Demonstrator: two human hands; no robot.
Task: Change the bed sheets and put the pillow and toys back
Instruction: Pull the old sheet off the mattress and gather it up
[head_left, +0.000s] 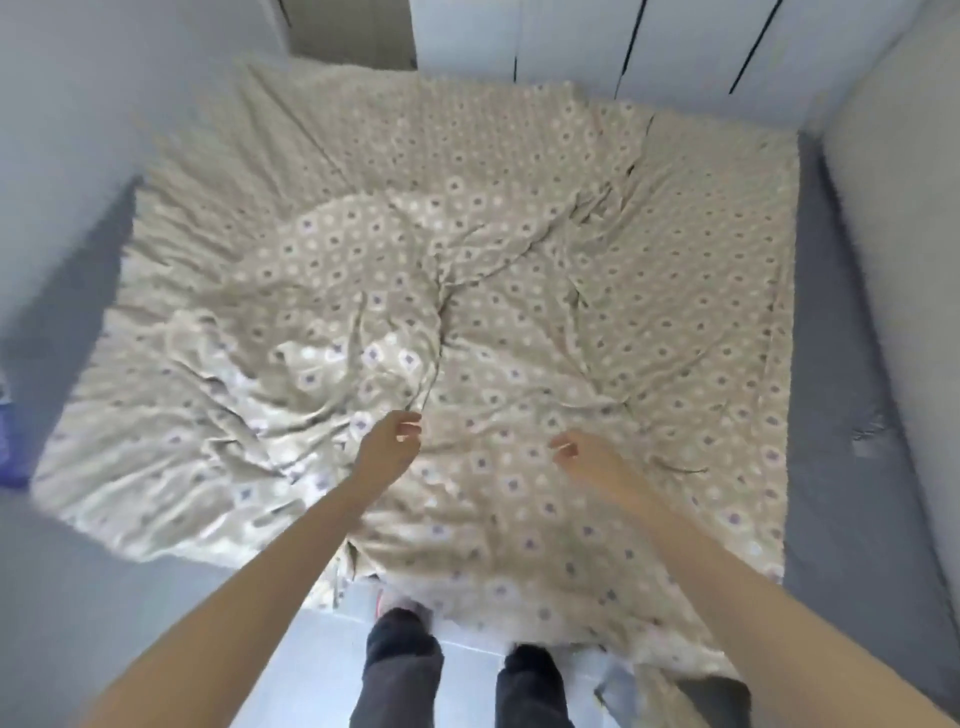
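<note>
A beige sheet (519, 260) with a pattern of small white and purple flowers lies crumpled and spread over the grey mattress (836, 467). Its near edge hangs over the bed's front, down by my legs. My left hand (392, 439) hovers just above the sheet's middle front with loosely curled fingers and holds nothing. A little to the right, my right hand (582, 454) is also loosely curled above the sheet, with nothing in it. No pillow or toys are in view.
White wardrobe doors (649, 41) stand behind the bed. A light wall (62, 104) runs along the left and a grey padded panel (904, 234) along the right. A purple object (10, 441) shows at the left edge. My legs stand on a pale tiled floor (322, 665).
</note>
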